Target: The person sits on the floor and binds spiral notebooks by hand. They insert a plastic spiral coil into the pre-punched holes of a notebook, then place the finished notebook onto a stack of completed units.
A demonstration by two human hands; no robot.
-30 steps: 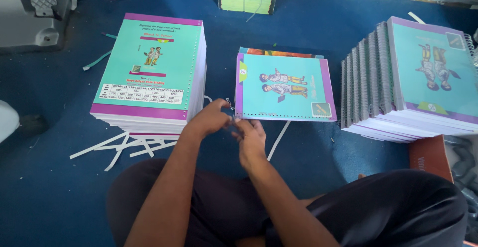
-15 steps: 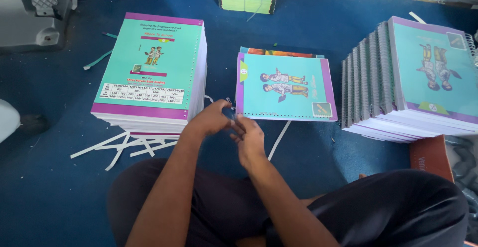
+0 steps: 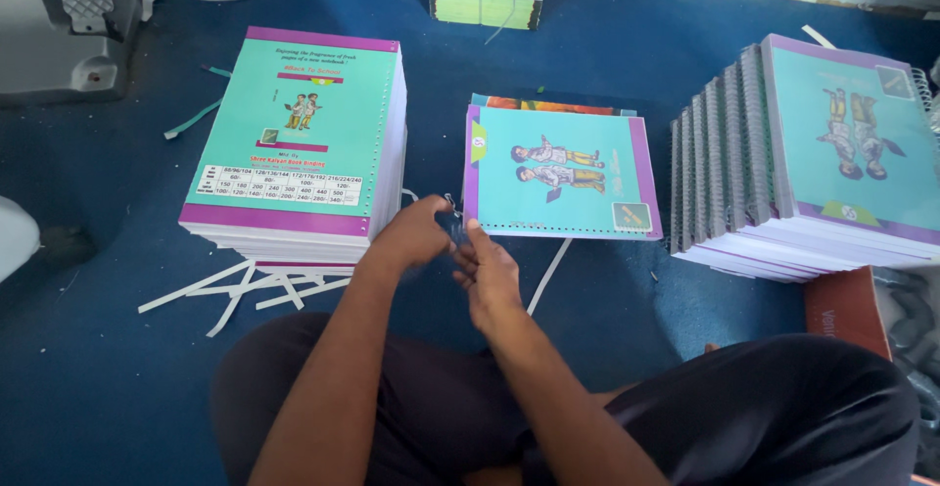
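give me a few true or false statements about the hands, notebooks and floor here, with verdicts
1. Both hands, left hand and right hand, meet at the near left corner of the middle notebook. True.
2. The middle notebook lies on a red floor. False: the floor is blue.
3. White paper strips lie by the foot of the left stack. True.
4. The right stack is unbound loose covers. False: its notebooks show spiral bindings along their edges.
5. The left stack is lower than the middle notebook. False: it is much taller.
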